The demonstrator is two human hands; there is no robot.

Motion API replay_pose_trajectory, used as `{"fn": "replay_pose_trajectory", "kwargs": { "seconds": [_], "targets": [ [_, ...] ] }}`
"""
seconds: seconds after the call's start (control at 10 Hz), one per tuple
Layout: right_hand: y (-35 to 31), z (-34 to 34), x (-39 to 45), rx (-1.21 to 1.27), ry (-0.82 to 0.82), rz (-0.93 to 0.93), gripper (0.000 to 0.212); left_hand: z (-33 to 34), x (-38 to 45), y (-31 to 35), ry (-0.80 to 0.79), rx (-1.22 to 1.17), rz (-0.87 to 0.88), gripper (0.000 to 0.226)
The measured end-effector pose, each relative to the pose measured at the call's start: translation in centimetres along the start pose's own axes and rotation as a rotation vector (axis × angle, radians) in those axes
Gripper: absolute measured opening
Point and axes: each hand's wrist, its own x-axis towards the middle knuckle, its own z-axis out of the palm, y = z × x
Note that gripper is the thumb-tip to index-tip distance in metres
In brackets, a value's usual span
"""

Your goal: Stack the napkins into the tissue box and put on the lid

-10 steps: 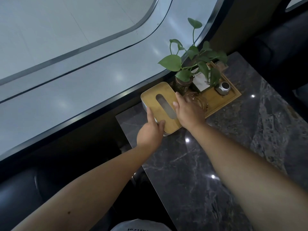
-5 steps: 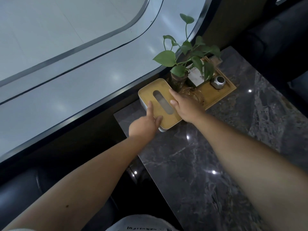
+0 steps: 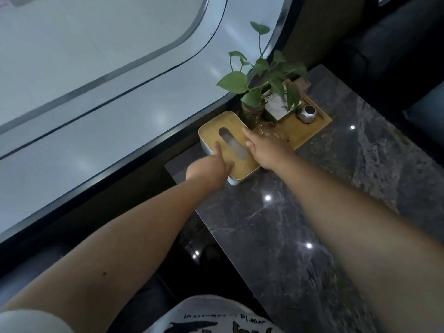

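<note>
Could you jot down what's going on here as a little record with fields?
place: dark marble table beside a big window
tissue box: white, at the table's far corner
lid: wooden, slotted, on the box
left hand: one finger laid on the lid
right hand: fingers straight, touching the lid's right edge
nearby: wooden tray with a leafy plant

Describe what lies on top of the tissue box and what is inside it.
A wooden lid covers the tissue box; the left hand and right hand rest on it. Something pale shows blurred through the slot; the rest inside is hidden.
</note>
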Motion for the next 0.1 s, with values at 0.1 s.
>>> {"fn": "replay_pose_trajectory", "kwargs": {
  "seconds": [0.1],
  "targets": [
    [-0.44,-1.19,-0.52,-0.024,0.045,0.05,0.056,-1.25,0.48,-0.54,0.098,-0.056,-0.007,0.06]
  ]
}}
